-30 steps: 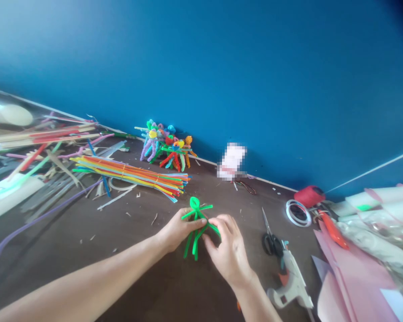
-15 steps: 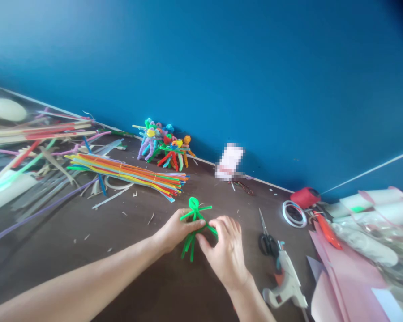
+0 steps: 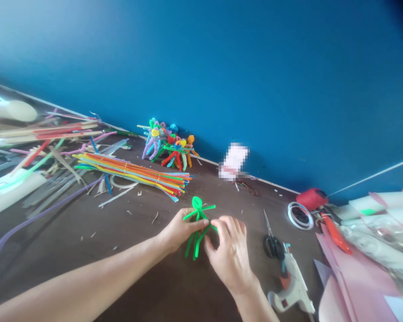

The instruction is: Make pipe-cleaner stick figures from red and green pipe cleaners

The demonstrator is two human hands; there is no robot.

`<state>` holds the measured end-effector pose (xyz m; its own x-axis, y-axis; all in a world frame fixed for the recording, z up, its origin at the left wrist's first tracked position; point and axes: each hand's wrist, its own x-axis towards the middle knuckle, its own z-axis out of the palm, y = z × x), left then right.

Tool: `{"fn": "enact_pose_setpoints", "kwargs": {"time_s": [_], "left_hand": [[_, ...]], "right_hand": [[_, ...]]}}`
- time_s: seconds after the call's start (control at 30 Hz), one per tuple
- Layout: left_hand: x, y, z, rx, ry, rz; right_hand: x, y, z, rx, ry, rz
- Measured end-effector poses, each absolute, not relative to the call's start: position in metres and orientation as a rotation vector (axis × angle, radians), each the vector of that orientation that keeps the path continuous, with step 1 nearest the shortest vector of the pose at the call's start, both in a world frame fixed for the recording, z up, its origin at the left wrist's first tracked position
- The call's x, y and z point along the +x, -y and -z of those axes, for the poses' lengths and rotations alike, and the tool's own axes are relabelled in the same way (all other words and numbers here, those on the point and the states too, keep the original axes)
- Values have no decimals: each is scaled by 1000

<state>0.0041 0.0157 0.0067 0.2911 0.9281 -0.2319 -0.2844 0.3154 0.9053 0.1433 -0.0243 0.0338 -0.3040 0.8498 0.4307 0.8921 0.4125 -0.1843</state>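
A green pipe-cleaner figure (image 3: 197, 205), with a looped head, two short arms and several dangling legs, is held up above the dark table. My left hand (image 3: 177, 230) pinches it at the middle between thumb and fingers. Close on its right side, my right hand (image 3: 230, 250) has curled fingers at one green strand, whose end runs behind the index finger. The right thumb stands a little apart below. Beyond my hands lies a tied bundle of colourful pipe cleaners (image 3: 134, 172).
Small pipe-cleaner figures (image 3: 171, 145) stand by the blue wall. To the right lie scissors (image 3: 271, 241), a glue gun (image 3: 292, 284), a white tape ring (image 3: 300, 216), a red spool (image 3: 311, 198) and pink sheets (image 3: 349, 273). Strips and sticks (image 3: 60, 132) clutter the left.
My right fingers have shifted slightly along the figure, and one green leg now bends downward beside the others. The whole view has moved slightly, so things appear farther right.
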Motion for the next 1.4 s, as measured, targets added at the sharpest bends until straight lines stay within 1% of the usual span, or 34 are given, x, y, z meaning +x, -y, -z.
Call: {"fn": "enact_pose_setpoints", "kwargs": {"time_s": [0.3, 0.47, 0.6, 0.83, 1.13, 1.23, 1.4], "left_hand": [[4, -15, -4, 909, -916, -948], [3, -16, -3, 1022, -948, -939], [4, -15, -4, 1031, -951, -955], [5, -15, -5, 1005, -974, -937], [3, -14, -8, 988, -812, -931], [3, -14, -11, 954, -828, -938], [2, -15, -11, 983, -842, -918]], "right_hand": [[142, 23, -29, -1451, 2125, 33], [143, 21, -25, -1434, 2018, -118], [145, 19, -27, -1466, 1875, -362], [149, 12, -27, -1472, 1529, -976], [157, 8, -18, -1248, 1116, -1575], [158, 8, -18, -1207, 1058, -1644], [158, 9, -21, -1225, 1089, -1575]]}}
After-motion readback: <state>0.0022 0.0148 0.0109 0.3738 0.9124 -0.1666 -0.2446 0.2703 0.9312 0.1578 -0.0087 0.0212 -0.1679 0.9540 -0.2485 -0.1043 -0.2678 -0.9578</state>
